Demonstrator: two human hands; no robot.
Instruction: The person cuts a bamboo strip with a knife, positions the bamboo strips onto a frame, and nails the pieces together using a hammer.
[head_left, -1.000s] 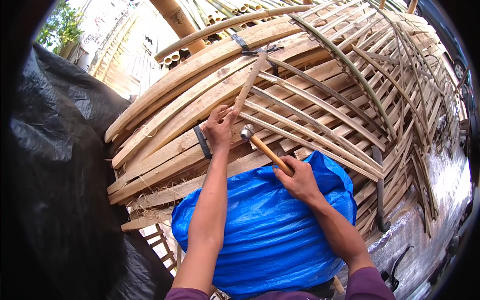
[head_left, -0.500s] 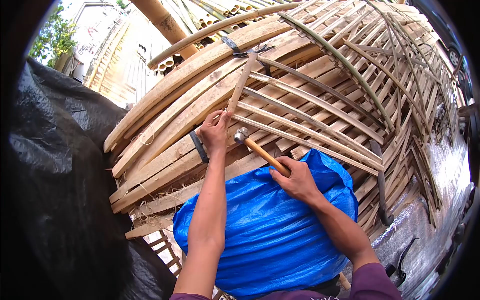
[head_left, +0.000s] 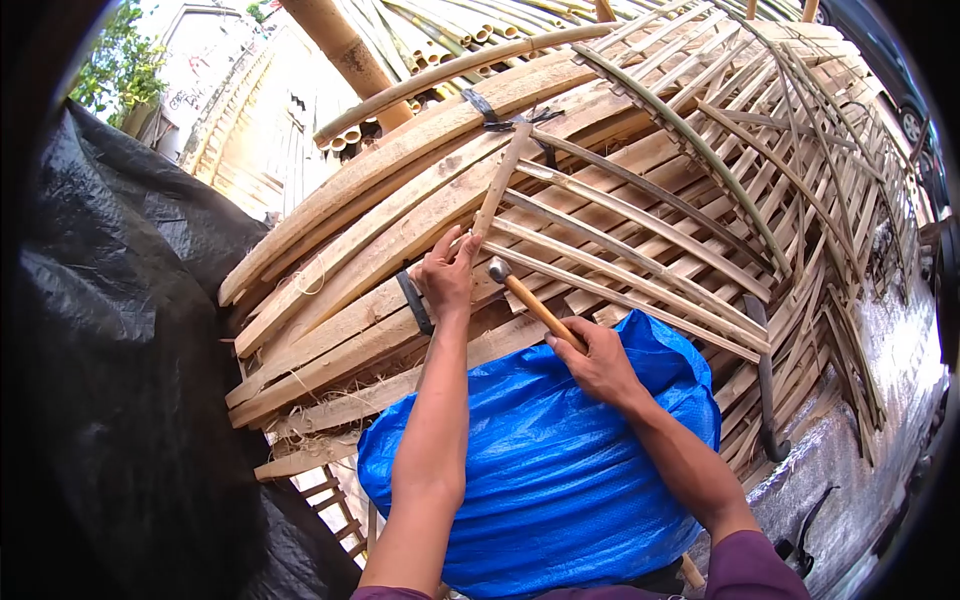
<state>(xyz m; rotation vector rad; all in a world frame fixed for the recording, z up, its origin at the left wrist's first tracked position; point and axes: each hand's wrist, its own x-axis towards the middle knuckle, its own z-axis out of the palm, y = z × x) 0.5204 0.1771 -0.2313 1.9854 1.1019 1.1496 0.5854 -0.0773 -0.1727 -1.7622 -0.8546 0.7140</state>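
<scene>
Left forearm extended up and forward, the lower end of a short wooden crosspiece (head_left: pixel 502 180) pinched between thumb and fingers of the left hand (head_left: pixel 447 275). Right forearm angled in from lower right; the wooden handle of a hammer (head_left: pixel 540 312) is gripped by the closed right hand (head_left: pixel 597 360), metal head pointed up-left, near the left hand. The crosspiece is tilted, with narrow slats (head_left: pixel 640 250) fanned out from it toward the right. All is held over a pile of stacked planks (head_left: pixel 400 220), with a latticed heap of thin strips (head_left: pixel 820 170) at right. A blue tarp (head_left: pixel 560 450) is bunched below the hands; a black sheet (head_left: pixel 110 300) is hung at left. Bamboo poles (head_left: pixel 455 40) are stacked behind, foliage (head_left: pixel 115 65) seen upper left, part of a vehicle (head_left: pixel 908 122) upper right. Planks: pale, rough, fibrous-edged, curved by the lens. Slats: long, thin, tan to grey. Blue tarp creased and glossy, black sheet wrinkled. A dark hooked bar (head_left: pixel 767 400) is seen by the slats' right ends.
</scene>
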